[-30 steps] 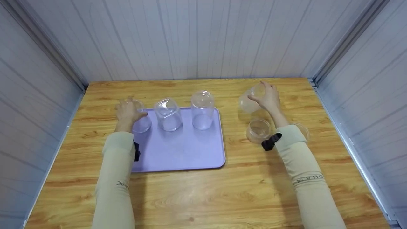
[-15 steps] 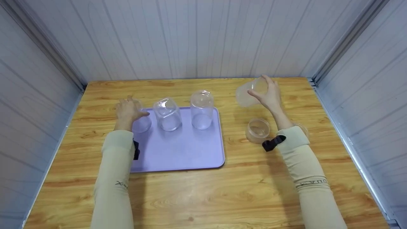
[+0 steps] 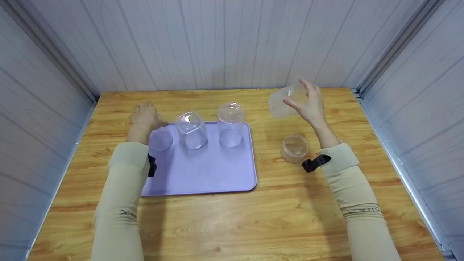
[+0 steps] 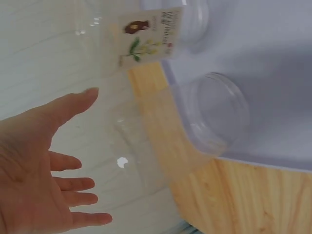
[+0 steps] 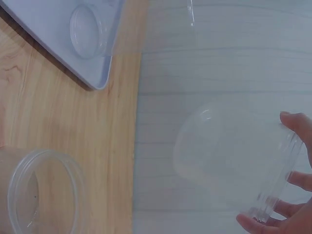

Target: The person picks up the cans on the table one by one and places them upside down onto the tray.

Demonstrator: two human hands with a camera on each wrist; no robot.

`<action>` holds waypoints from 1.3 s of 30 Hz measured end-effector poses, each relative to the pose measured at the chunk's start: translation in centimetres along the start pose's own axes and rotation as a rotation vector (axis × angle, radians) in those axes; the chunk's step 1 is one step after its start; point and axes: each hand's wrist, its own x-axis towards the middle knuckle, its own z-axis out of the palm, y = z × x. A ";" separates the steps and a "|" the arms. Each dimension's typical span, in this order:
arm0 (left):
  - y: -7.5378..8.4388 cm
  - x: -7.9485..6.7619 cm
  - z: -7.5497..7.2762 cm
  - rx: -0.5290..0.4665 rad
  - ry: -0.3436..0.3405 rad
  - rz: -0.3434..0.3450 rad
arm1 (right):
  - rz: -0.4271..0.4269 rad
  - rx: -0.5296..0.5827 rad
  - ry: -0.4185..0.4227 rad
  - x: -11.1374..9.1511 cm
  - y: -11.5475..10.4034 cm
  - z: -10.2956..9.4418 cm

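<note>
In the head view, my left hand (image 3: 145, 117) is behind a clear plastic jar (image 3: 160, 139) at the lilac tray's (image 3: 206, 177) back left corner. The left wrist view shows that hand's fingers spread and apart from this jar (image 4: 165, 131), which stands mouth down. My right hand (image 3: 311, 105) grips a frosty clear jar (image 3: 284, 101) near its rimmed end, thumb on one side and fingers on the other. That jar (image 5: 229, 156) is held tilted above the table's back right, its base pointing left.
Two more clear jars stand mouth down on the tray, a squarish one (image 3: 191, 132) and a taller round one (image 3: 231, 127). The squarish one bears a label (image 4: 151, 36). A short clear tub (image 3: 294, 149) sits on the wooden table (image 3: 232, 224). Panelled walls (image 3: 217, 47) enclose the back and sides.
My right hand has raised the jar up and back, tipping it closer to level. My left hand has come off the left jar, shifting slightly back and left.
</note>
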 end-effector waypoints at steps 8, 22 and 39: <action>1.6 -1.0 -1.8 -0.028 0.070 0.080 | -0.017 0.016 0.026 -0.3 -0.8 -0.3; 3.0 -2.4 -2.2 -0.197 0.215 0.127 | -0.051 0.137 0.082 -1.0 -1.9 -0.4; 6.3 -4.5 0.5 -0.421 0.437 0.342 | -0.058 0.344 0.060 -3.3 -2.8 0.1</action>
